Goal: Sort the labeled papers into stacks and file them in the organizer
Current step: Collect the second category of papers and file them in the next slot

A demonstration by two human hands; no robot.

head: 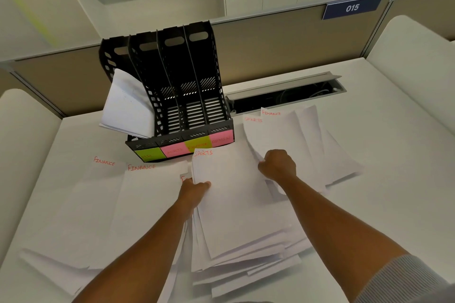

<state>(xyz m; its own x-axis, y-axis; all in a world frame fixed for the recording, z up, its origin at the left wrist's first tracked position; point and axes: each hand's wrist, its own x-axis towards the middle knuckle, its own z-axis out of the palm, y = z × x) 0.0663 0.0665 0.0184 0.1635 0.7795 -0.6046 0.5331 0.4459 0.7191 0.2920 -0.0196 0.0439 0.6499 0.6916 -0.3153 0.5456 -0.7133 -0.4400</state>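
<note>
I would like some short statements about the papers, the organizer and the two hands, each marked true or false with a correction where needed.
1. The left hand grips a sheet labeled SPORTS. True.
2. The organizer is white. False: it is black.
3. Papers stand in the organizer's leftmost slot. True.
4. The right hand lies flat and open on the desk. False: its fingers are curled on papers.
5. Sheets at the left read ADMIN. False: they read FINANCE.

Sticky-note labels on the organizer — blurred; right hand's grip — hidden.
</note>
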